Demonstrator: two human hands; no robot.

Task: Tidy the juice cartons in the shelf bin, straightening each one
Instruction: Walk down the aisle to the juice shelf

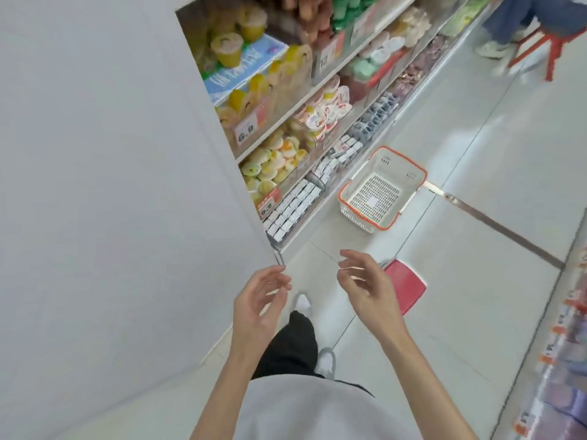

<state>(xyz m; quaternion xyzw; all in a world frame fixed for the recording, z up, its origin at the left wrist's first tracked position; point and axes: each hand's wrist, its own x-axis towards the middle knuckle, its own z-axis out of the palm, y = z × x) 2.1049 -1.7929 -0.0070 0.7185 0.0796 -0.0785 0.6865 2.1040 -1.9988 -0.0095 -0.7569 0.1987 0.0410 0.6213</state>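
Small white juice cartons (290,206) stand packed in rows in the wire bin (319,181) on the lowest shelf, left of centre. More cartons (344,150) fill the bins further along that shelf. My left hand (259,300) hovers in the air below the shelf end, fingers loosely curled, holding nothing. My right hand (365,282) is raised beside it, fingers relaxed and spread, also holding nothing. Both hands are well short of the cartons.
A white end panel (120,185) of the shelf unit fills the left. A white and orange shopping basket (382,188) sits on the floor by the bottom shelf. A red object (406,287) lies behind my right hand. Someone sits on a red stool (546,46) far off.
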